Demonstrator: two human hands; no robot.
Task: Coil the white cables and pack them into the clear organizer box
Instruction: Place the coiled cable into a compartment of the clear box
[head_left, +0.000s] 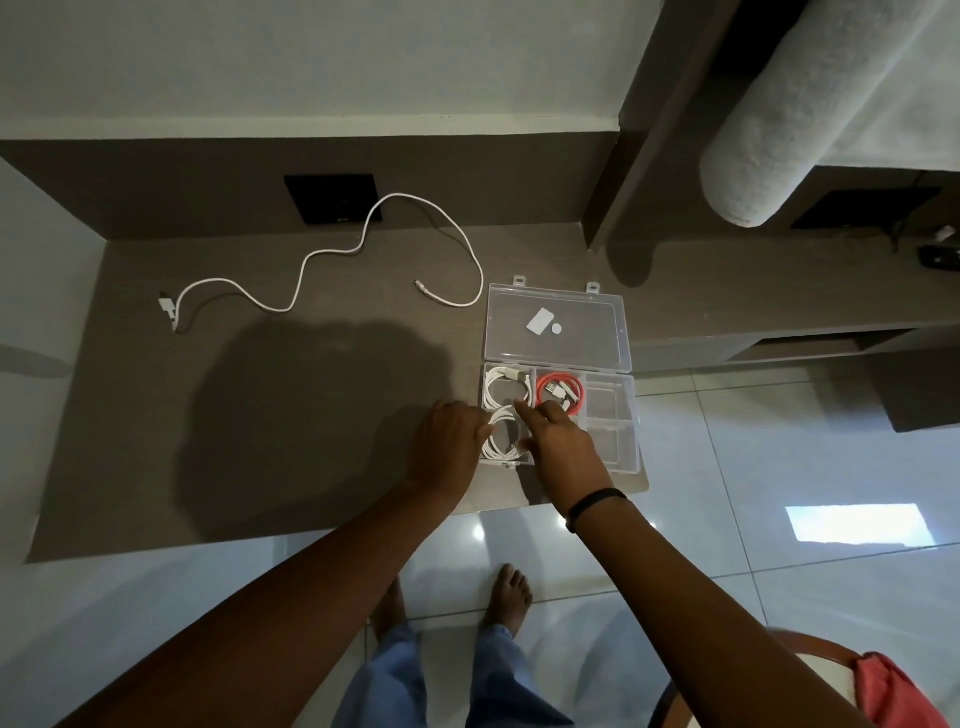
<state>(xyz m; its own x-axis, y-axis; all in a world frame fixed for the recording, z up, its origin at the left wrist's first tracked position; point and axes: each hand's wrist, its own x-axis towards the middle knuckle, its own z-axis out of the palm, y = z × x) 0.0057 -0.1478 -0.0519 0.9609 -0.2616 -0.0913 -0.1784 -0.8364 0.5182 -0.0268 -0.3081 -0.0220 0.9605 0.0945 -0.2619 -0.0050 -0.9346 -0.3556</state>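
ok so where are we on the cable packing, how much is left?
Done: one coiled white cable lies in the far-left compartment of the clear organizer box, beside a red cable. In hand: left hand and right hand are pressing a second white coil into the near-left compartment. Left: a loose white cable sprawls uncoiled on the desk; the lid is open.

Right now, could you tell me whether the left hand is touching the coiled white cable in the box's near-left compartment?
Touching. The head view shows the left hand's fingertips pinching the loops of the coiled white cable in the clear organizer box, with no gap.
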